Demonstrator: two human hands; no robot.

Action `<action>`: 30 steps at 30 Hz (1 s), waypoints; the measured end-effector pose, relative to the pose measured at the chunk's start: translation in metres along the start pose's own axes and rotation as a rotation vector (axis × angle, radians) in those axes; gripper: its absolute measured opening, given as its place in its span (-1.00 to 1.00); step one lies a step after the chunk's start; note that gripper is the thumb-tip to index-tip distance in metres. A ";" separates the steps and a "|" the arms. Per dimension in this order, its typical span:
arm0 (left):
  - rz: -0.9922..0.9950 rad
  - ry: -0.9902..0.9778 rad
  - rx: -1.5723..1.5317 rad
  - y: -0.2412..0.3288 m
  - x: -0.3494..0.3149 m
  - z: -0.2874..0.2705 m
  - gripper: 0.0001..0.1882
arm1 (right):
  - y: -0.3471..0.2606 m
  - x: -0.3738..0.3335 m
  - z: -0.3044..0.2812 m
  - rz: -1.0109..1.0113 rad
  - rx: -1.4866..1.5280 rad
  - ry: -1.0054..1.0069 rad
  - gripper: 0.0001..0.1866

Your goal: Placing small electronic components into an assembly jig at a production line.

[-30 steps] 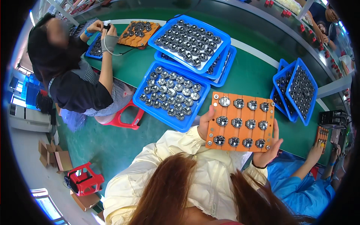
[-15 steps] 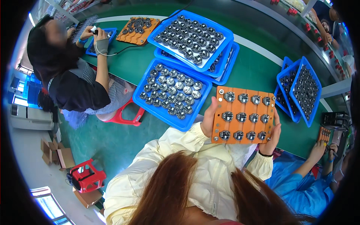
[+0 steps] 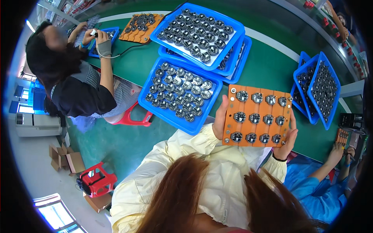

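Note:
My left hand [image 3: 220, 118] holds the left edge of an orange board [image 3: 261, 108], its thumb up along the side. The board's right edge rests against my right hand [image 3: 286, 141], whose fingers reach up that side and partly behind it. Rows of small round dark electronic parts with shiny tops [image 3: 255, 118] sit in the board. The board is tilted up in front of me, over the near edge of the green table. Left of it lies a blue tray [image 3: 165, 117] filled with similar round parts, many with silvery faces.
Behind that tray stands a stack of blue trays [image 3: 158, 40] with more parts. More blue trays [image 3: 325, 125] lean together at right. A co-worker [image 3: 87, 93] at left handles a small item beside another orange board [image 3: 132, 37]. A person in blue [image 3: 311, 186] works at right.
The view has shifted slightly, and the board appears a little further right and higher with both hands still on it. The co-worker's hands at left have moved slightly.

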State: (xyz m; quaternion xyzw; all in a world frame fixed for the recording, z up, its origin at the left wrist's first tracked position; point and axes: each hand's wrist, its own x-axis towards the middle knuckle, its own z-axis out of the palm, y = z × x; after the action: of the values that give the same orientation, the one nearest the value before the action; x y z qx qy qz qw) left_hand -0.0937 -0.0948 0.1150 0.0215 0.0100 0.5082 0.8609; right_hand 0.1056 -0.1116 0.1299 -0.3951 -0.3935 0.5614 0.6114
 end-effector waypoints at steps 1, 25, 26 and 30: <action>0.009 0.013 0.015 -0.002 0.004 -0.003 -0.13 | 0.000 0.003 -0.003 -0.008 -0.007 -0.006 -0.23; 0.216 0.022 0.079 -0.061 0.117 -0.070 -0.13 | 0.023 0.097 -0.110 0.017 -0.072 0.032 -0.10; 0.237 0.039 0.095 -0.063 0.118 -0.069 -0.13 | 0.023 0.098 -0.113 0.019 -0.079 0.024 -0.10; 0.286 0.144 0.117 -0.067 0.121 -0.062 -0.14 | 0.019 0.101 -0.117 0.039 -0.052 -0.023 -0.11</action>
State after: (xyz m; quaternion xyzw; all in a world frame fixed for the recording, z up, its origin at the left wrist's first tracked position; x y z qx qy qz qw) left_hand 0.0214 -0.0192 0.0506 0.0362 0.0980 0.6242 0.7742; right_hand 0.2130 -0.0146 0.0717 -0.4120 -0.4071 0.5675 0.5852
